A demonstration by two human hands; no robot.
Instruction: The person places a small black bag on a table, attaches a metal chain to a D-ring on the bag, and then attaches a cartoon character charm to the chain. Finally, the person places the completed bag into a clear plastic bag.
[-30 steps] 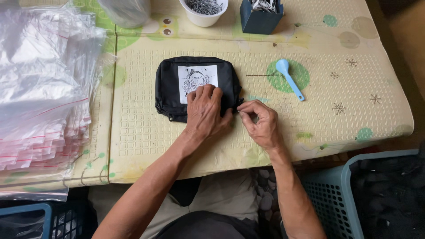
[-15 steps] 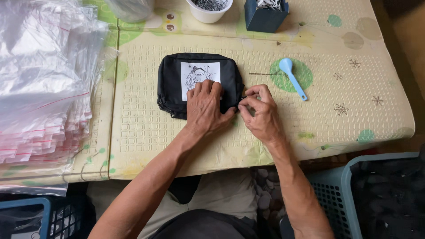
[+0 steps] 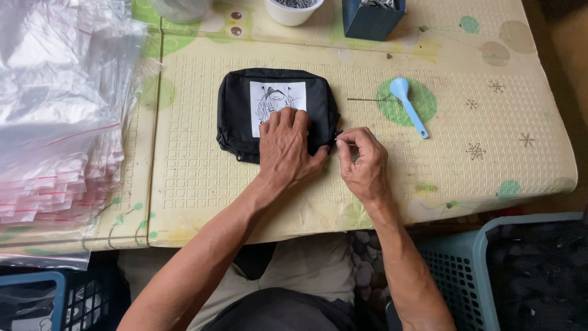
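Beside a stack of clear zip bags (image 3: 55, 122) on the worktop (image 3: 245, 202), the left hand (image 3: 285, 150) lies flat, open, on the black pouch (image 3: 236, 107) while the right hand (image 3: 361, 162) pinches something small, seemingly its zipper pull, at its right end, with a blue spoon (image 3: 409, 104) lying beyond.

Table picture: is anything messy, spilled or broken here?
Nothing stands out. The black pouch lies flat under the left hand, the right hand pinches its edge, and the blue spoon lies clean beside it.
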